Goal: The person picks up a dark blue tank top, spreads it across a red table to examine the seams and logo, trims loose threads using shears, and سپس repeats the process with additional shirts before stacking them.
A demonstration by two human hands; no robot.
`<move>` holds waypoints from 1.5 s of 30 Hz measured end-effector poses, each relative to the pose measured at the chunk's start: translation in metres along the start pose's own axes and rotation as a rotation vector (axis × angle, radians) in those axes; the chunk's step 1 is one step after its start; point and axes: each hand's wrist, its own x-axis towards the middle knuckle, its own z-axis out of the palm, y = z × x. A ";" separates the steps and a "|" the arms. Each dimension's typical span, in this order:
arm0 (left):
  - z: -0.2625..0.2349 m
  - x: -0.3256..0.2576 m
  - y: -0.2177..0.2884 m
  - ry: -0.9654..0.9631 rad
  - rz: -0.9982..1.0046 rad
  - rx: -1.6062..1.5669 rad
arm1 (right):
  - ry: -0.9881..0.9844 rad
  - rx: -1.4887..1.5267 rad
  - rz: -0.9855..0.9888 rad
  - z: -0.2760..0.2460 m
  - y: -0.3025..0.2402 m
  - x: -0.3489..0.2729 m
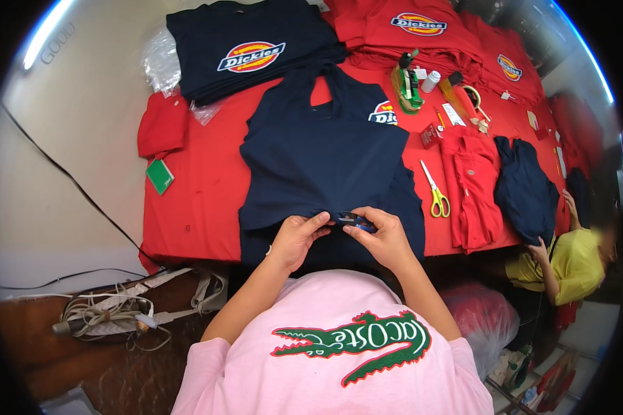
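Note:
A navy garment (318, 162) with a round printed badge lies spread in front of me, its near edge at the table's front. My left hand (294, 241) pinches that edge between thumb and fingers. Close beside it, my right hand (383, 238) is closed around small thread snips (354, 221) with blue handles. The snips' blades point left toward the pinched fabric, near my left fingertips. Whether they touch a thread is too small to tell.
Stacks of navy shirts (256, 41) and red shirts (422, 48) fill the back of the red-covered table (201, 207). Yellow-handled scissors (436, 197), a green tape dispenser (407, 86) and a folded red garment (469, 187) lie rightward. A person (571, 266) handles navy cloth (526, 190). Cables (111, 308) hang lower left.

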 end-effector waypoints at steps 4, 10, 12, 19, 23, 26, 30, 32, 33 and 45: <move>-0.004 -0.007 0.001 -0.015 0.095 0.088 | -0.055 -0.064 -0.039 0.001 -0.017 0.007; -0.013 -0.016 0.000 0.004 0.157 0.115 | -0.044 -0.211 -0.163 0.005 -0.030 0.011; -0.013 -0.018 0.002 0.001 0.134 0.087 | -0.045 -0.228 -0.177 0.005 -0.029 0.011; -0.003 -0.023 0.012 -0.011 0.033 -0.031 | 0.074 -0.013 -0.086 0.008 -0.011 0.005; -0.005 -0.019 0.011 -0.054 0.017 -0.052 | -0.005 0.079 -0.079 0.010 -0.020 -0.004; -0.001 -0.019 0.014 -0.063 0.006 -0.057 | 0.012 0.086 -0.082 0.012 -0.019 -0.004; -0.001 -0.020 0.015 -0.060 -0.006 -0.076 | 0.018 0.102 -0.067 0.012 -0.016 -0.002; 0.000 -0.021 0.015 -0.045 -0.007 -0.077 | 0.052 0.082 -0.057 0.012 -0.012 -0.003; -0.003 -0.020 0.014 -0.040 0.006 -0.068 | 0.067 0.075 -0.055 0.013 -0.006 -0.002; -0.065 -0.001 -0.012 0.363 0.200 0.048 | 0.643 -0.735 0.236 -0.102 0.213 -0.017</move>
